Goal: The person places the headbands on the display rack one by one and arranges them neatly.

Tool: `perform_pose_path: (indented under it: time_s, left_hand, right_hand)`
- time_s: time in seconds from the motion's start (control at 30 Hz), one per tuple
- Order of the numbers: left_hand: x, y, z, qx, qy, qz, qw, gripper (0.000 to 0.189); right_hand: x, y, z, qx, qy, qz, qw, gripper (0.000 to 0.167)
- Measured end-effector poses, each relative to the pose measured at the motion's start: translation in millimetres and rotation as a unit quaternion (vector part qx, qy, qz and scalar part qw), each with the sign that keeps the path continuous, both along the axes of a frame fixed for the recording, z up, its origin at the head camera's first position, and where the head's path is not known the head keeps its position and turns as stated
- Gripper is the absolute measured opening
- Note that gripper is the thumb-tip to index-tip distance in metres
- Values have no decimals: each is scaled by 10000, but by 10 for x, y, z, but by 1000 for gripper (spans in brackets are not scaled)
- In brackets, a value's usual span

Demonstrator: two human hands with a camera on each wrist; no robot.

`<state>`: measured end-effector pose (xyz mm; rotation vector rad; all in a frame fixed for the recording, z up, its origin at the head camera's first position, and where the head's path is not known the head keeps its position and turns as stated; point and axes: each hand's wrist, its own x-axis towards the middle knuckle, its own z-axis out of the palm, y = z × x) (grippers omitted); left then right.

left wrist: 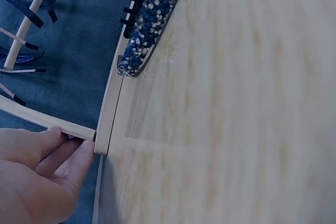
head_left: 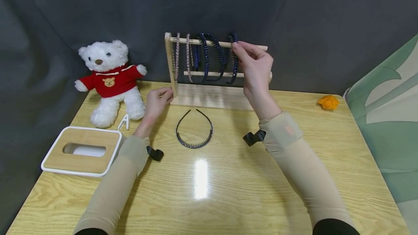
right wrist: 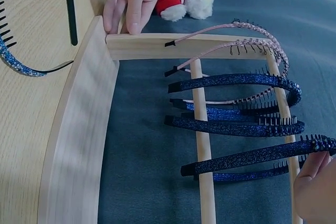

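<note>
A wooden headband rack (head_left: 212, 96) stands at the back of the table, with two horizontal rods joined to an upright at its left end. My left hand (head_left: 156, 102) pinches the foot of that upright between thumb and fingers, as the left wrist view confirms. At the rack's right side, my right hand (head_left: 258, 66) pinches the top of a dark blue toothed headband (right wrist: 247, 158) that hangs over the upper rod. Farther left hang pink headbands (head_left: 188, 55) and other dark blue headbands (head_left: 205, 55). One more blue headband (head_left: 195, 146) lies on the table before the rack.
A white teddy bear (head_left: 109, 82) in a red top sits at the back left. In front of it are a white letter A (head_left: 124, 122) and a tissue box (head_left: 53, 155) with a wooden lid. An orange crumpled ball (head_left: 328, 102) lies far right.
</note>
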<state>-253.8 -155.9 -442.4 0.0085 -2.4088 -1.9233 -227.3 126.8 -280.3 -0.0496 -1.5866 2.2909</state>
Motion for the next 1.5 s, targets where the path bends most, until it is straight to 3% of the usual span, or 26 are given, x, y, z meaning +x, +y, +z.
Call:
perform_pose_path:
  time_s: [0.77, 1.3, 1.5]
  left_hand:
    - [-5, 2, -3, 149, 32, -4, 9999, 28]
    - [-3, 1, 6, 130, -23, 5, 9999, 28]
    - [-5, -4, 0, 47, -28, 0, 10000, 29]
  right_hand:
    - [-136, -143, -108, 72, -51, 38, 10000, 3]
    - [-102, -106, -153, 12, -41, 158, 9999, 7]
    - [-85, -76, -192, 242, -119, 6, 9996, 8]
